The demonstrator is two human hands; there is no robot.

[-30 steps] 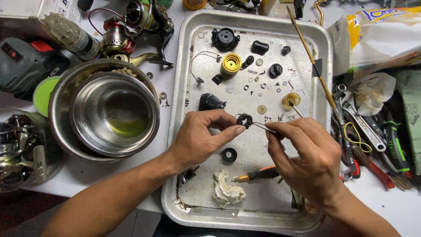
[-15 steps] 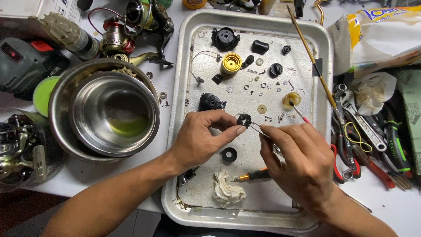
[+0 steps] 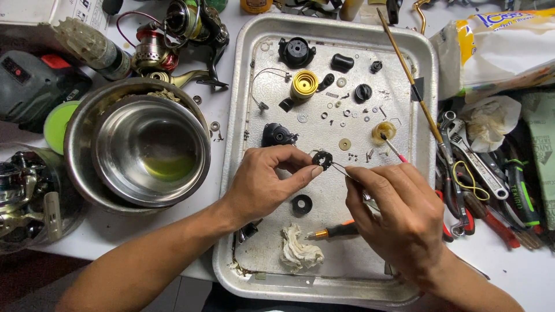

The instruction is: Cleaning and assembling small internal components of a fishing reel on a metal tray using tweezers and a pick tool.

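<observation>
Over a metal tray (image 3: 243,133) my left hand (image 3: 263,182) pinches a small black ring-shaped part (image 3: 322,158) between thumb and fingers. My right hand (image 3: 399,216) holds thin metal tweezers (image 3: 341,170), whose tips touch the black part. A small red-handled brush (image 3: 393,147) also sticks out from the right hand's fingers. On the tray lie a black ring (image 3: 301,203), a gold spool (image 3: 304,84), a black housing (image 3: 277,134), several washers and screws, an orange-handled screwdriver (image 3: 338,231) and a crumpled white rag (image 3: 300,251).
Two nested steel bowls (image 3: 144,147) stand left of the tray, with fishing reels (image 3: 185,26) behind them and a cordless tool (image 3: 29,84) at far left. Wrenches and pliers (image 3: 480,173) crowd the right side, below a plastic bag (image 3: 497,46). A long thin stick (image 3: 407,75) crosses the tray's right rim.
My right hand has shifted slightly left, bringing the tweezers' tips up to the black part. The left hand has stayed nearly still with the part.
</observation>
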